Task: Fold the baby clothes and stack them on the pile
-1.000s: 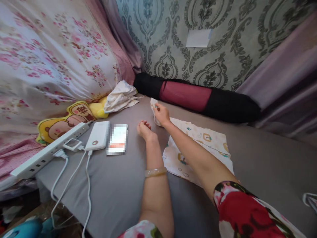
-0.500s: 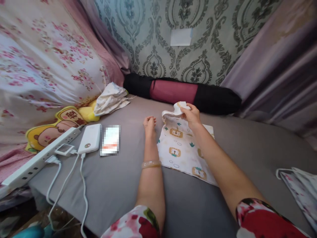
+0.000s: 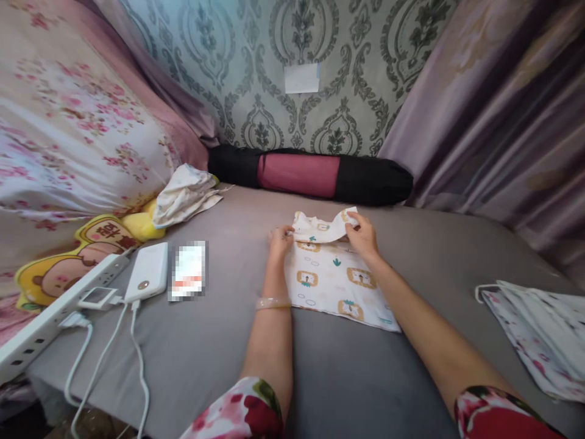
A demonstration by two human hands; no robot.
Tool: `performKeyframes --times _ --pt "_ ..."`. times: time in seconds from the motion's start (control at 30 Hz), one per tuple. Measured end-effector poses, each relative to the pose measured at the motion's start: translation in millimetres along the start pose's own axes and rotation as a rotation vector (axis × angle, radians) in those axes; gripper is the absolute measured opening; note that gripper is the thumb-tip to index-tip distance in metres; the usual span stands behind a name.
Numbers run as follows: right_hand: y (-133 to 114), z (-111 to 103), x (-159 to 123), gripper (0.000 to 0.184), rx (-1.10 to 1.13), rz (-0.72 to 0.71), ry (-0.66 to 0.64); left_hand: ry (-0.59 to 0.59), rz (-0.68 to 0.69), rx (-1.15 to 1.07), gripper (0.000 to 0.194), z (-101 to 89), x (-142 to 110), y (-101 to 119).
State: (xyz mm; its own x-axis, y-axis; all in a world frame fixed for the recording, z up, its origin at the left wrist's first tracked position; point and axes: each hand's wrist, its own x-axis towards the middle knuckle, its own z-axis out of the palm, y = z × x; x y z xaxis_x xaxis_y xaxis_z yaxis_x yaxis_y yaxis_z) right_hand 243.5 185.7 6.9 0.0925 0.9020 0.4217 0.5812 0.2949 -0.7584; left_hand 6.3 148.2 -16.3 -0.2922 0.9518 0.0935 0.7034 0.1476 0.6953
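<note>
A white cloth (image 3: pixel 326 286) printed with tan lion faces and small green leaves lies on the grey bed sheet. Its far edge is lifted and folded over toward me as a narrow flap. My left hand (image 3: pixel 280 239) is closed at the flap's left end, thumb and fingers pinching the edge. At the right end, my right hand (image 3: pixel 364 236) pinches the raised corner of the same flap between thumb and fingers. The cloth hides part of the fingertips of both hands.
A black and maroon bolster-shaped bag (image 3: pixel 299 175) lies along the wall. To the left are a crumpled cloth (image 3: pixel 185 194), a yellow cartoon cushion (image 3: pixel 59 262), a white power bank (image 3: pixel 147 272), a blurred-out card (image 3: pixel 188 271) and a power strip (image 3: pixel 59 314). Folded fabric (image 3: pixel 539 341) lies right.
My left hand has come over to the cloth and taken its left edge. My right hand has lowered its corner, and the flap now lies stretched between both hands. The view has shifted right.
</note>
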Motion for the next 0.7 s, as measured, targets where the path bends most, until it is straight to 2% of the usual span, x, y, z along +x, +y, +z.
performKeyframes --times 0.1,0.2,0.4,0.57,0.7 --pt "7.4 -11.6 -10.4 0.041 -0.195 -0.074 -0.033 0.022 -0.016 0.077 0.031 0.2 -2.8 2.0" --pt "14.0 -23.0 -20.4 0.042 -0.357 -0.084 -0.101 0.018 -0.049 0.089 0.032 0.8 -4.4 2.6" --pt "20.8 -40.8 -27.1 0.031 -0.703 0.031 -0.321 0.039 -0.061 0.114 0.028 1.0 -5.6 5.4" --pt "3.4 -35.3 -18.9 0.033 -0.743 -0.024 -0.316 0.065 -0.065 0.077 0.021 2.4 -6.0 5.3" --pt "-8.3 -24.8 -9.4 0.035 -0.742 0.1 -0.321 0.057 -0.085 0.059 0.02 2.3 -5.9 4.3"
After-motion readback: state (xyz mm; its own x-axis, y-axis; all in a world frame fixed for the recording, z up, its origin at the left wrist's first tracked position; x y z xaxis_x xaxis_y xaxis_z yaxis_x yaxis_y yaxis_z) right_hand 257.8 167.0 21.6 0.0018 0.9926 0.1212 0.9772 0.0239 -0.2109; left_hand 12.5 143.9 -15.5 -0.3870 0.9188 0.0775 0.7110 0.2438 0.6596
